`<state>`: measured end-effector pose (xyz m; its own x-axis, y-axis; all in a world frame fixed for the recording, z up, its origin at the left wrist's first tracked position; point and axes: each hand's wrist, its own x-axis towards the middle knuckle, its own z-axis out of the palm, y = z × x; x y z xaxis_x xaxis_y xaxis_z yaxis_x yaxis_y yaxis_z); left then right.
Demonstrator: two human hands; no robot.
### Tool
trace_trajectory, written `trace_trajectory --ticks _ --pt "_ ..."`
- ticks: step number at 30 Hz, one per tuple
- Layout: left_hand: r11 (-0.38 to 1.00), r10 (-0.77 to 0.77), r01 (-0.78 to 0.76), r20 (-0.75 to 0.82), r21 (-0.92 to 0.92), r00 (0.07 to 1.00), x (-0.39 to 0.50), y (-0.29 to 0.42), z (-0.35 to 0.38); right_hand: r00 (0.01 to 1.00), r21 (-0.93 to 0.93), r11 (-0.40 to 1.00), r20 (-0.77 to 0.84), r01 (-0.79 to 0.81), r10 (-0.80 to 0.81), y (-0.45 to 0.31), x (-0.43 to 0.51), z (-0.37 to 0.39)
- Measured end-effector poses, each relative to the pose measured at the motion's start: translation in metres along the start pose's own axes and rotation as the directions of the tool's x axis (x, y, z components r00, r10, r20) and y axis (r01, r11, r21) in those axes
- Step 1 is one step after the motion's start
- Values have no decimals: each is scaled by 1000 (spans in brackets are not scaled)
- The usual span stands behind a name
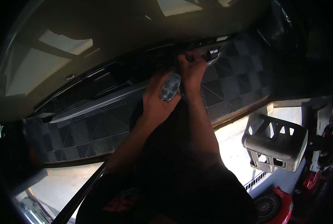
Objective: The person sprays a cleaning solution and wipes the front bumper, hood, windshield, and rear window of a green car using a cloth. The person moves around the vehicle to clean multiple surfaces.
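Observation:
My left hand [156, 102] is wrapped around a clear oval plastic container [171, 87]; small pale bits show through it, too blurred to name. Just right of it, my right hand [194, 65] is up against the black lower trim [121, 74] of a car, fingers and thumb curled close together. Whether anything is pinched in them is too dark to make out. The trim runs beneath a glossy olive car body panel [121, 36], which carries a small round fitting [70, 76]. A silver strip [99, 105] follows the trim's lower edge.
Dark ribbed interlocking floor tiles [96, 134] lie under the car, ending at a brown edge [239, 112]. Beyond it, at right, is a grey plastic crate [275, 142] on the bright pavement, near a drain grate [255, 180]. A red car's wheel [266, 207] shows at lower right.

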<state>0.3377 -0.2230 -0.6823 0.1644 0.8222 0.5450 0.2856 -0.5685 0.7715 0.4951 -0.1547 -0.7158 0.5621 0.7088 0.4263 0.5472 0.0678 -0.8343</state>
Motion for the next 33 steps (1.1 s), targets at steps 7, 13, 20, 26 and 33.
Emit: trace_trajectory --ticks 7,13,20,26,33 --pt "965 -238 248 106 -91 965 -64 -3 -66 986 -30 992 -121 -122 118 0 43 -31" --pt "952 -274 288 132 -103 953 -73 -5 -81 925 -126 919 -20 374 -379 -14 -13 14" --pt "917 -353 373 150 -141 924 -72 -9 -99 993 -19 999 -114 29 -31 6 15 -8" --pt "900 -321 370 224 -229 920 -75 -14 -79 985 173 978 107 116 -136 5 -88 11" --pt "806 -466 534 283 -255 838 -100 -24 -88 733 -351 671 71 653 -677 42 -23 11"
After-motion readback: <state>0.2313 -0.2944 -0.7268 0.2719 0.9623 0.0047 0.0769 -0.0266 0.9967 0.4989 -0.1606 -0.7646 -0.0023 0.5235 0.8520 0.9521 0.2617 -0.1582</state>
